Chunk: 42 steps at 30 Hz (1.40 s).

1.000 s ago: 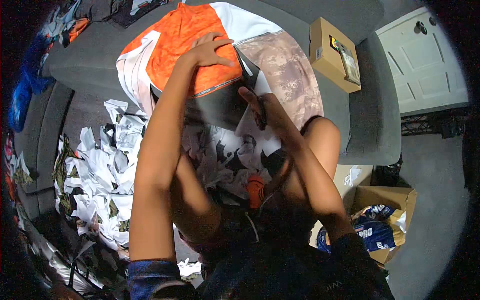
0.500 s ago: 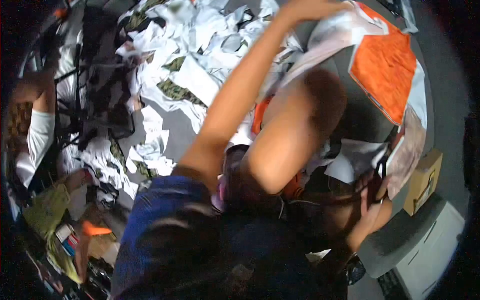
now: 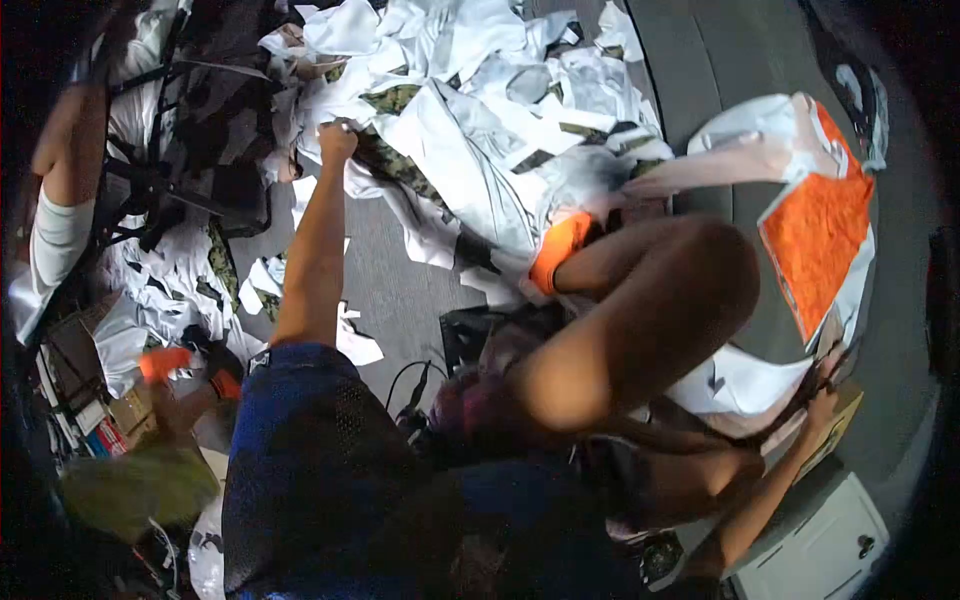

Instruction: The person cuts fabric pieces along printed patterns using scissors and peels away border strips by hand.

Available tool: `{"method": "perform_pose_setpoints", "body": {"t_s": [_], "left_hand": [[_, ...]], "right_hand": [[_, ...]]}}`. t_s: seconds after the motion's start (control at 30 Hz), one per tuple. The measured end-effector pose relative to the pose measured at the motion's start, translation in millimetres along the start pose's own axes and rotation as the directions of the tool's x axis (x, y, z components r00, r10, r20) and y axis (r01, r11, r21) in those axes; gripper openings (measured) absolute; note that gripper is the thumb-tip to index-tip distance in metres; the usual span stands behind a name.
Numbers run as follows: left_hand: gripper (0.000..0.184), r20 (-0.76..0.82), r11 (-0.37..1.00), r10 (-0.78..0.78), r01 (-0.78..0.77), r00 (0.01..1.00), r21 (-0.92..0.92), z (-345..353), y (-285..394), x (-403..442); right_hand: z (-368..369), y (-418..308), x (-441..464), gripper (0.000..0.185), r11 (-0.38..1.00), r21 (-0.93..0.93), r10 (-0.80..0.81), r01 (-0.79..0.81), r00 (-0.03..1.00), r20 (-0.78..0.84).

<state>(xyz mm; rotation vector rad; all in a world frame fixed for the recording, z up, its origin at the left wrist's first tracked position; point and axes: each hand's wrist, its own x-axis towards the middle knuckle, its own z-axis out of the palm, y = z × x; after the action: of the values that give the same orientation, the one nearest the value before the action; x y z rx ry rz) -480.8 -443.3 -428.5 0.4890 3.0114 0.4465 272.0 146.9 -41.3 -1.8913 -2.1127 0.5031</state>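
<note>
My left hand (image 3: 338, 143) is at the end of a stretched arm, closed like a fist at the left edge of the fabric pile. Right beside it lies a camouflage scrap (image 3: 400, 170); what the fingers hold, if anything, is hidden. My right hand (image 3: 820, 405) is low on the right, its fingers curled at the lower end of a sewn cloth piece with an orange panel (image 3: 820, 240) and white and pinkish parts. This cloth arcs across the floor beyond my bent knee (image 3: 690, 290).
A heap of white scraps (image 3: 480, 130) spreads over the grey floor (image 3: 385, 280). A cardboard box (image 3: 840, 425) and a white box-like object (image 3: 820, 545) stand at lower right. Another person's arm in a white sleeve (image 3: 62, 235) shows at far left, near a black frame (image 3: 200, 190).
My left hand has swung from the cloth's upper end at top right over to the pile's left side. My right hand has moved outward to the right, along with the cloth's lower end.
</note>
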Motion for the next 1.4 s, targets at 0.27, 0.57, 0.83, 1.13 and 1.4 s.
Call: {"method": "perform_pose_setpoints", "body": {"t_s": [0.27, 0.57, 0.83, 1.13, 1.4], "left_hand": [[0.039, -0.026, 0.902, -0.417, 0.417, 0.909, 0.111, -8, -88, -4], [0.031, 0.037, 0.94, -0.338, 0.339, 0.94, -0.025, 28, -143, -65], [0.027, -0.016, 0.855, 0.098, -0.077, 0.995, 0.513, 57, -141, -107], [0.022, 0.027, 0.82, 0.572, -0.571, 0.82, -0.028, -52, -17, -100], [0.021, 0.109, 0.318, 0.14, 0.06, 0.984, -0.946, -351, 125, -55]], "right_hand": [[7, 28, 54, 0.047, 0.992, -0.123, -0.009, 0.017, 0.998, 0.06], [8, 40, 60, 0.049, 0.993, -0.115, -0.024, 0.029, 0.999, 0.044], [24, 52, 71, 0.051, 0.99, -0.109, -0.082, 0.087, 0.995, 0.055], [33, 43, 64, 0.055, 0.992, -0.062, -0.106, 0.108, 0.994, 0.028], [32, 23, 52, 0.058, 0.983, -0.1, -0.153, 0.151, 0.988, -0.01]]}}
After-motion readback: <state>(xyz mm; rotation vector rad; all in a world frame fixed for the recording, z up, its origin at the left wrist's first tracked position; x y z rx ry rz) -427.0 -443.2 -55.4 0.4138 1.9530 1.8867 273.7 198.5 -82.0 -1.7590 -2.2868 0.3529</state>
